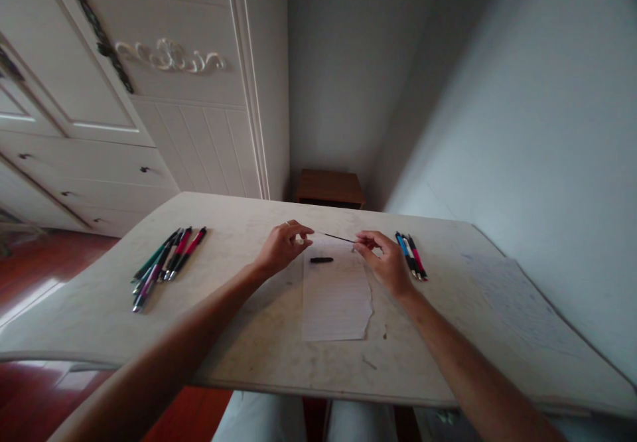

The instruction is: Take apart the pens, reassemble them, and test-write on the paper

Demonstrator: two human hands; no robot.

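A thin pen refill [339, 237], dark along most of its length and pale toward the left, stretches between my two hands above the paper. My left hand [283, 248] pinches its pale end between thumb and fingertips; a ring shows on one finger. The dark end is in the closed fingers of my right hand [385, 259], and whether anything else sits in them is hidden. Below the refill, a short black pen barrel part [322, 260] lies on a lined sheet of paper [336, 312] with a torn right edge.
Several pens [166, 263] lie in a loose pile on the left of the pale table [239, 349]. A smaller group of pens [411, 255] is right of my right hand. A scribbled sheet [522, 296] lies far right. Beyond stand a white cabinet [209, 137] and a brown box-like piece [331, 186].
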